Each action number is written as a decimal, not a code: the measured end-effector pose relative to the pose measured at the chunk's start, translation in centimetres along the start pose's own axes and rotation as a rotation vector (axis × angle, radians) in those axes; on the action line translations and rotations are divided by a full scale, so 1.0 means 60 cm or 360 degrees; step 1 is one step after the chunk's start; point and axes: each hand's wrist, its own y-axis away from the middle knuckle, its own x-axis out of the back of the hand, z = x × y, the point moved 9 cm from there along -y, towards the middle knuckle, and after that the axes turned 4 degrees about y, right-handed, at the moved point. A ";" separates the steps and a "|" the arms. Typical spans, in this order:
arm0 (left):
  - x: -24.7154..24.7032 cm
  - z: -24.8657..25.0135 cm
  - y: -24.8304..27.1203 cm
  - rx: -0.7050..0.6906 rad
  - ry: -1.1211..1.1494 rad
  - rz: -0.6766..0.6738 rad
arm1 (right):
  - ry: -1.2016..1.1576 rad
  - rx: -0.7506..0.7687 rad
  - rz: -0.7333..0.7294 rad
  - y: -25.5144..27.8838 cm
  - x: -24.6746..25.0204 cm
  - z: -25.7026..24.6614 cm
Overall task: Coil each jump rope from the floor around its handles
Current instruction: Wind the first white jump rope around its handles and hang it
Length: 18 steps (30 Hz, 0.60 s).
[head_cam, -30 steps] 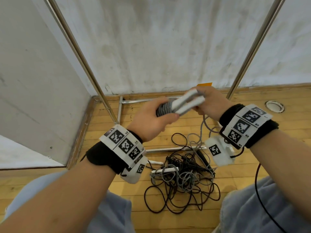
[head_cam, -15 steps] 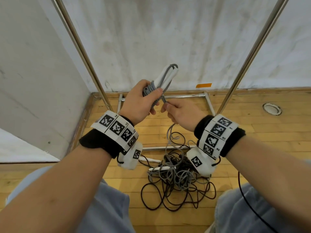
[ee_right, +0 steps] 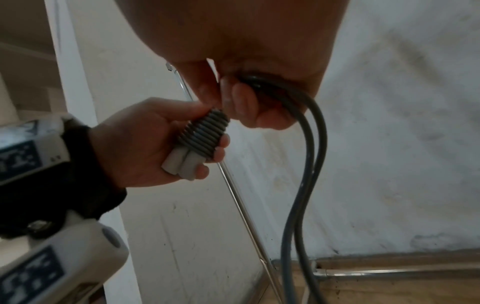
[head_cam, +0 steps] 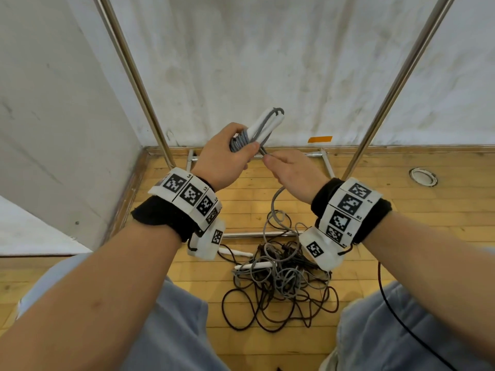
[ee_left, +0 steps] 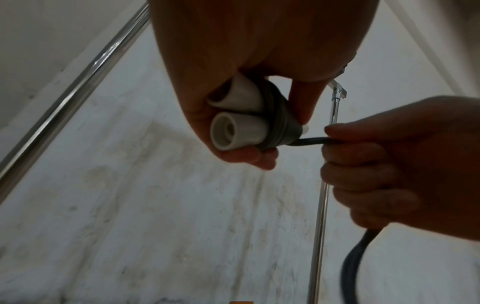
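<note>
My left hand [head_cam: 223, 156] is curled tight round two white handles [head_cam: 263, 125] held side by side, with grey rope [ee_right: 205, 133] already wound in close turns about them. My right hand [head_cam: 292, 172] pinches the free rope [ee_right: 309, 144] just beside the coil. On the floor [head_cam: 401, 210] a tangled pile [head_cam: 281, 279] shows two more white handles [head_cam: 254, 265], the rope count unclear.

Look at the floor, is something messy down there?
Yes. A tangled pile of ropes, grey and dark cords knotted together, lies on the wooden floor with loose white handles poking out. The grey rope the hands are coiling trails down into that pile, so it may snag.
</note>
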 end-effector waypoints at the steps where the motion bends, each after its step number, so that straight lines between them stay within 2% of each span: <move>1: 0.006 -0.006 -0.001 0.0028 -0.0072 0.0032 | 0.0133 0.0058 -0.0012 0.002 0.000 -0.007; 4: 0.017 -0.024 -0.004 0.0086 -0.0326 0.0056 | 0.0432 0.0146 -0.0026 0.009 0.004 -0.014; 8: -0.001 -0.034 -0.003 0.0021 -0.0753 -0.0076 | 0.0653 0.0245 -0.0063 0.010 0.007 -0.016; 14: -0.054 -0.058 0.002 0.0013 -0.1022 -0.0464 | 0.0980 0.0385 -0.0061 0.012 0.000 -0.026; 18: -0.084 -0.068 0.015 0.0045 -0.1233 -0.0646 | 0.1059 0.0332 0.0043 0.007 0.011 -0.028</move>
